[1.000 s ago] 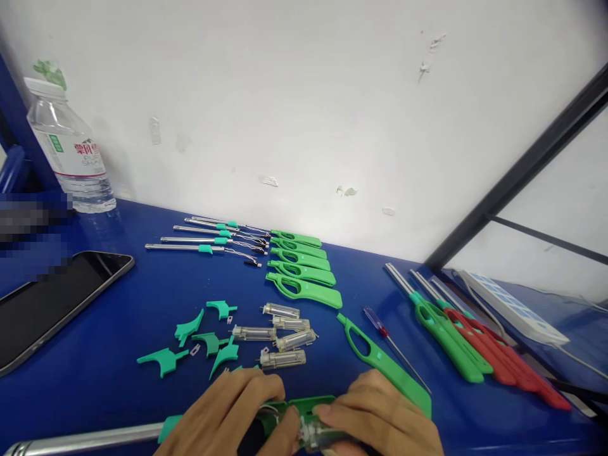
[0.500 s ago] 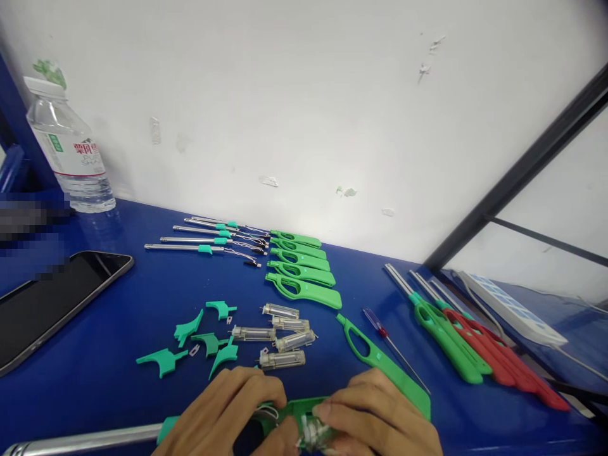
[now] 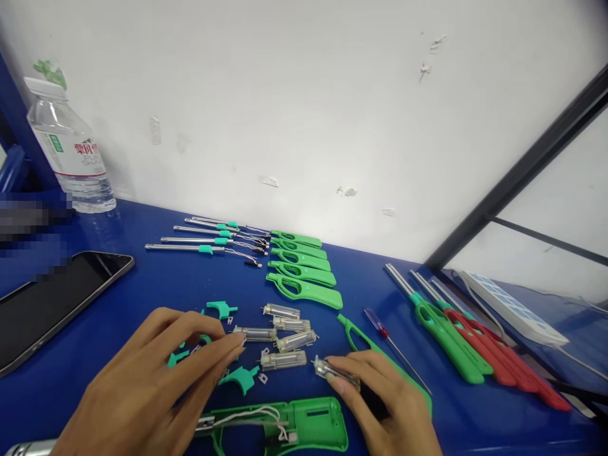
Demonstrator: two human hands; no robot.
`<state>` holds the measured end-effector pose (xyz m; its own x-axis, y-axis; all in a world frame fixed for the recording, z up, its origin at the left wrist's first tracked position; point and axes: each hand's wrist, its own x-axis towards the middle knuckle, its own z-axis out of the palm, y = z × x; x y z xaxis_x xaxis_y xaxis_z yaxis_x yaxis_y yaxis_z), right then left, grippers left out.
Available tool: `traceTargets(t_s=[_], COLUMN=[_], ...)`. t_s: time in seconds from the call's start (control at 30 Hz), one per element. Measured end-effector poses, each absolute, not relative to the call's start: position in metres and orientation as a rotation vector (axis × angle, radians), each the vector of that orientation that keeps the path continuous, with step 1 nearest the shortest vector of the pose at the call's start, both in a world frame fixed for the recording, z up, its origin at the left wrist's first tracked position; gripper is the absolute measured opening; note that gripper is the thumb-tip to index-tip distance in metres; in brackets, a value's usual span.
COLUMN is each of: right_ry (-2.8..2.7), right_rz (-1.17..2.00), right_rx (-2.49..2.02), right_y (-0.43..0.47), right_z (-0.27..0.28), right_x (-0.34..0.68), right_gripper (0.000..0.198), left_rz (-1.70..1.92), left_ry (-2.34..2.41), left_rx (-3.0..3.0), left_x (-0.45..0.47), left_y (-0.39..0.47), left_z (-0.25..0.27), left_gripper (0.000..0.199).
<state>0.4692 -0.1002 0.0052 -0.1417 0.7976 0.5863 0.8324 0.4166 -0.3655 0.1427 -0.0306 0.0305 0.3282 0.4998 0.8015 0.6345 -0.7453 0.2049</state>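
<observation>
While pinched, clear gas cartridge [image 3: 338,374] shows metal tip.

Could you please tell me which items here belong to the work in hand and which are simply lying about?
In hand: clear fuel cartridge in right hand; open green lighter shell; teal triggers by left hand.

Lying about: water bottle, phone, power strip.

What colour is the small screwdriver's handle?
Red, on the screwdriver; the head view shows it.

Right hand [image 3: 380,399] pinches clear gas cylinder [image 3: 338,375]; left hand [image 3: 156,380] over teal triggers [image 3: 221,309].
</observation>
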Motion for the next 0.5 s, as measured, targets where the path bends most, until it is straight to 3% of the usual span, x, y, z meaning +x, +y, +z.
traceTargets(t_s=[0.27, 0.33, 0.43, 0.5], right_ry=[-1.974, -2.006, -2.144, -2.230], right_rz=[-0.150, -0.148, -0.095, -0.070], right_rx=[-1.264, -1.176, -1.026, -0.993], right_y=[-0.100, -0.101, -0.101, -0.101], right_z=[0.015, 0.021, 0.029, 0.032], right_x=[0.469, 0.467, 0.463, 0.462], right_gripper=[0.017, 0.013, 0.024, 0.032], left_rz=[-1.272, -1.205, -1.045, -1.039], left_ry=[-1.040, -0.998, -0.892, -0.876], left_rx=[-2.428, -2.460, -2.490, -2.478], left_x=[0.137, 0.122, 0.099, 0.083], left_y=[-0.023, -0.023, -0.028, -0.034], left_z=[0.013, 0.008, 0.001, -0.009], left_gripper=[0.030, 0.040, 0.057, 0.056])
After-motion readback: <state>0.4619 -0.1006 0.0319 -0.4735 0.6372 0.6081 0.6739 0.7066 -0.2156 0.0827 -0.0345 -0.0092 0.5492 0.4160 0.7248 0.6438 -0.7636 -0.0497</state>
